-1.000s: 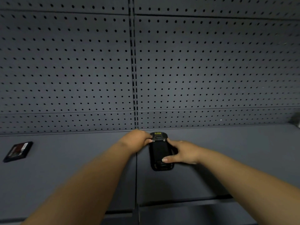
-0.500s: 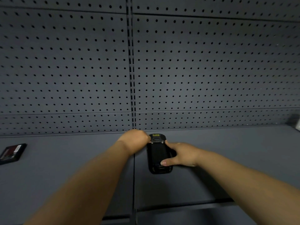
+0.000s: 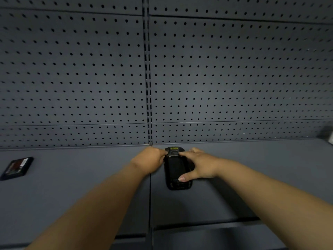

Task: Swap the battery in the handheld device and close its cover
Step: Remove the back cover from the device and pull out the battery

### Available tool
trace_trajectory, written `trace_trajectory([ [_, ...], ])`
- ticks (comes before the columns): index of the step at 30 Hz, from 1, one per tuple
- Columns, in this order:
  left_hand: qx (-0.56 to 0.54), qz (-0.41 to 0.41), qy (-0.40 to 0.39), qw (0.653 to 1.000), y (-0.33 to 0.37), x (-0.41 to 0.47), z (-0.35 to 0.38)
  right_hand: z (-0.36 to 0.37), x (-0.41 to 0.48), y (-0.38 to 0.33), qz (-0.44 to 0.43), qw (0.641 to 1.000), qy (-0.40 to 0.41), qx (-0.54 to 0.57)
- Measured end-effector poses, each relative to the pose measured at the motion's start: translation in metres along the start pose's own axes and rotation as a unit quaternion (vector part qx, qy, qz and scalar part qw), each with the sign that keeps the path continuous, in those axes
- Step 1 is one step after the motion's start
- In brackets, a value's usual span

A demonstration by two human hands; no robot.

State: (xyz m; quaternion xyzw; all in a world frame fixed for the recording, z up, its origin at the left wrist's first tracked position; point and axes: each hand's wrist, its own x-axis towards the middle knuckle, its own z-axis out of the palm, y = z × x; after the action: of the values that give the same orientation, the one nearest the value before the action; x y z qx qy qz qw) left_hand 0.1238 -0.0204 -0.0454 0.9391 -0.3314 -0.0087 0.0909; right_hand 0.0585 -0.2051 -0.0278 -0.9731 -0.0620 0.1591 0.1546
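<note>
A black handheld device (image 3: 175, 168) lies back-up on the grey shelf, its long axis pointing away from me, a small yellow label at its far end. My left hand (image 3: 150, 160) is curled at the device's far left corner, fingertips pinching the top edge. My right hand (image 3: 198, 165) grips the right side, thumb lying across the lower back, forefinger reaching to the top end. A flat black battery (image 3: 17, 167) with a red-and-white label lies alone at the far left of the shelf.
A grey pegboard wall (image 3: 216, 78) rises just behind the device. The shelf (image 3: 81, 177) has a seam running toward me left of the device and a front edge near my forearms. A pale object (image 3: 330, 138) peeks in at the right edge.
My right forefinger has stretched up to the device's top end, where my left fingertips also pinch. The device stays in place on the shelf.
</note>
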Motion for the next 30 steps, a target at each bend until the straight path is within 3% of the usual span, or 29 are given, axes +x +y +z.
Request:
trace_trajectory([
  [9, -0.026, -0.005, -0.058, 0.998, -0.006, -0.013, 0.002, -0.018, 0.015, -0.015, 0.012, 0.998, -0.034, -0.048],
  [30, -0.043, -0.037, -0.081, 0.995, 0.002, -0.013, 0.000, -0.035, 0.036, -0.036, 0.041, 0.995, -0.077, -0.038],
])
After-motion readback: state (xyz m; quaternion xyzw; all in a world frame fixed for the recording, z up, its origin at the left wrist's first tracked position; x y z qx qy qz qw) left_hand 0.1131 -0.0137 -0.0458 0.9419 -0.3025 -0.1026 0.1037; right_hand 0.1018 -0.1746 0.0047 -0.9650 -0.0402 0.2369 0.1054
